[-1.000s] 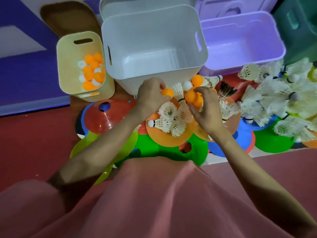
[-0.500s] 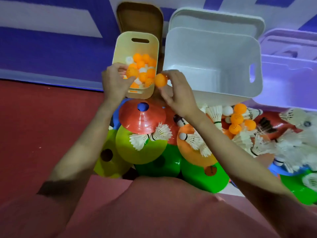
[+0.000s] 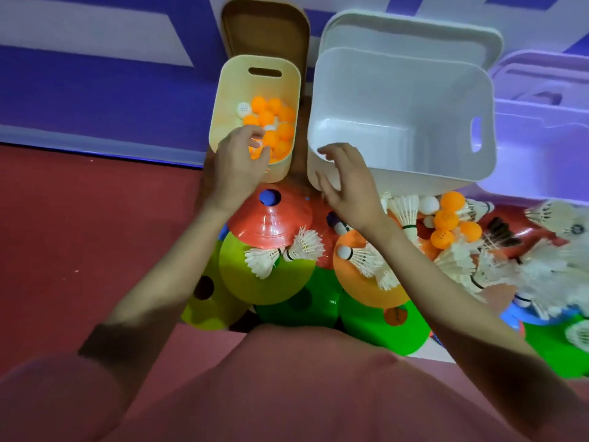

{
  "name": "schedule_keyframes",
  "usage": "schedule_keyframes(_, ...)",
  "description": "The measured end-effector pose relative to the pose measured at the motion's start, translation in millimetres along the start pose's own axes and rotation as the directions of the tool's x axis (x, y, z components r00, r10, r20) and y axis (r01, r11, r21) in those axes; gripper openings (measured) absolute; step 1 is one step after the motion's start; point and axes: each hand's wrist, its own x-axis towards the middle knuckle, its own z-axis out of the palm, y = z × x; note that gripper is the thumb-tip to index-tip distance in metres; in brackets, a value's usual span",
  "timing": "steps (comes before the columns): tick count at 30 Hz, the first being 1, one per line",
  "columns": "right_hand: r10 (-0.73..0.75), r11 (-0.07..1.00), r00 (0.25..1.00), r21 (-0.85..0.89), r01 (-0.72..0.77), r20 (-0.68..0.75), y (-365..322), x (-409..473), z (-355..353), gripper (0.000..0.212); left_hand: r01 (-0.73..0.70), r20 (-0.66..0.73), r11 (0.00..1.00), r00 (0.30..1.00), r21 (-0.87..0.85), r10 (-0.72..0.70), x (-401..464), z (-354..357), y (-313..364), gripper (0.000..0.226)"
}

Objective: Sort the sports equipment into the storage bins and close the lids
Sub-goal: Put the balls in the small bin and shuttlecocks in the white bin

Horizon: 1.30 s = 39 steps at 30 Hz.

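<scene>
Yellow bin [image 3: 223, 100] by wall, lid off, holds orange and white balls [image 3: 274, 122]. Left hand [image 3: 237, 161] over its near rim, fingers loose, holding nothing. White bin [image 3: 398, 90] just beside, nothing inside. Right hand [image 3: 349, 180] at its near corner, fingers spread, holding nothing. Purple bin [image 3: 541, 148] to right. On floor: more balls [image 3: 452, 218], shuttlecocks [image 3: 404, 208], flat cones [image 3: 271, 218] piled together.

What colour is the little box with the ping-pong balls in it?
Pale yellow. The small bin shows best in the head view, the only one here.
</scene>
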Motion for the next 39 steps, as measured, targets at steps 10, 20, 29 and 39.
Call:
schedule_keyframes(10, 0.31, 0.936, 0.943, -0.137, -0.324, -0.118, 68, -128, -57, 0.028, -0.369, 0.193, 0.915, 0.898, -0.161, 0.396, -54, 64, 83, 0.022)
schedule_keyframes(20, 0.533, 0.761, 0.728, -0.133, -0.635, -0.431, 117, -155, -99, 0.033, -0.469, 0.548, 0.876, 0.706, -0.112, 0.448, -66, 156, 147, 0.034)
schedule_keyframes(29, 0.692, 0.631, 0.679, -0.252, -0.733, -0.243, 159, -170, -120, 0.036, -0.468, 0.613, 0.883, 0.709, 0.039, 0.348, -88, 213, 197, 0.05)
schedule_keyframes(39, 0.736, 0.579, 0.646, -0.309, -0.755, -0.2, 157, -150, -123, 0.023, -0.417, 0.539, 0.906, 0.781, 0.075, 0.314, -94, 225, 195, 0.036)
